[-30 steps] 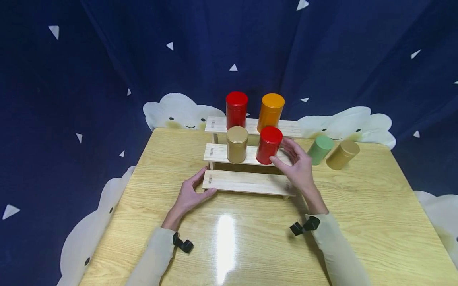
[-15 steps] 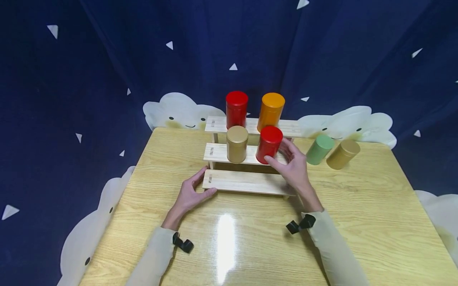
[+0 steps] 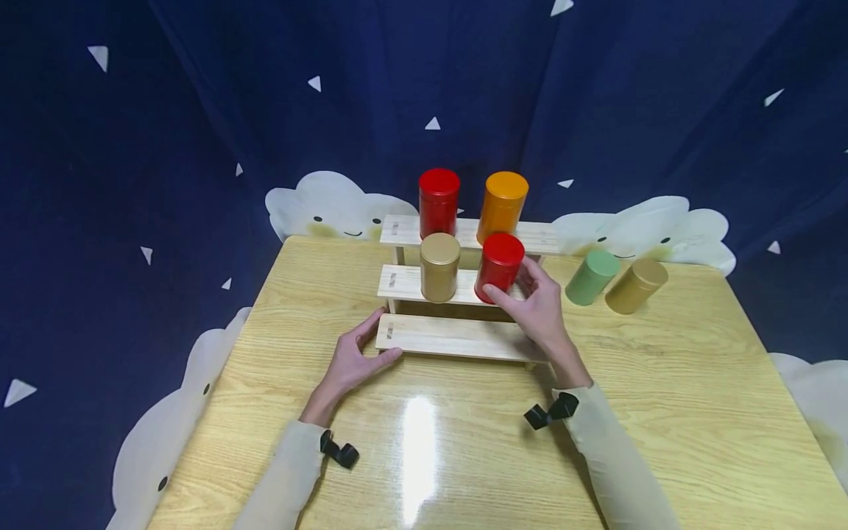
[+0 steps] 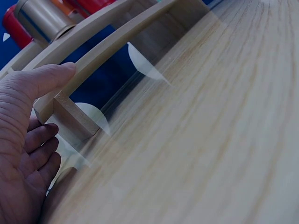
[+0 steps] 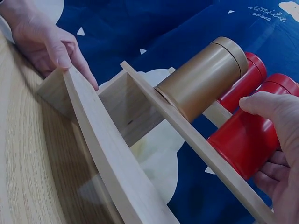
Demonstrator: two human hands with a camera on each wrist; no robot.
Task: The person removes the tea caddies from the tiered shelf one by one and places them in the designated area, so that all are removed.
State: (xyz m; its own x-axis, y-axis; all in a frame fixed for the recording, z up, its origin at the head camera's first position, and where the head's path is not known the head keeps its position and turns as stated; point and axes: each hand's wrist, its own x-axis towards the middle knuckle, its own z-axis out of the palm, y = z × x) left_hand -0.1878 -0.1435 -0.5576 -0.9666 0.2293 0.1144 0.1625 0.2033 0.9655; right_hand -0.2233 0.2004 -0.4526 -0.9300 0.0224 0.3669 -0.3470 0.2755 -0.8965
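A light wooden three-step rack (image 3: 457, 335) stands on the table. My left hand (image 3: 347, 361) holds the left end of its lowest step, the thumb at the front edge and the fingers beside the end. On the middle step, my right hand (image 3: 545, 313) grips a red tin (image 3: 498, 265) from its right side, thumb across the front; its other fingers are mostly hidden behind it. A gold tin (image 3: 439, 272) stands upright to its left. In the right wrist view the red tin (image 5: 247, 137) has its base at the step's surface.
Another red tin (image 3: 438, 206) and an orange tin (image 3: 501, 210) stand on the top step. Right of the rack, a green tin (image 3: 592, 278) and a second gold tin (image 3: 634, 287) stand on the wooden table (image 3: 676, 390). Behind hangs a dark blue curtain (image 3: 371, 132).
My right hand and forearm have shifted a little to the left, and the thumb has slid farther across the red tin's front. The tins and the left hand have stayed in place.
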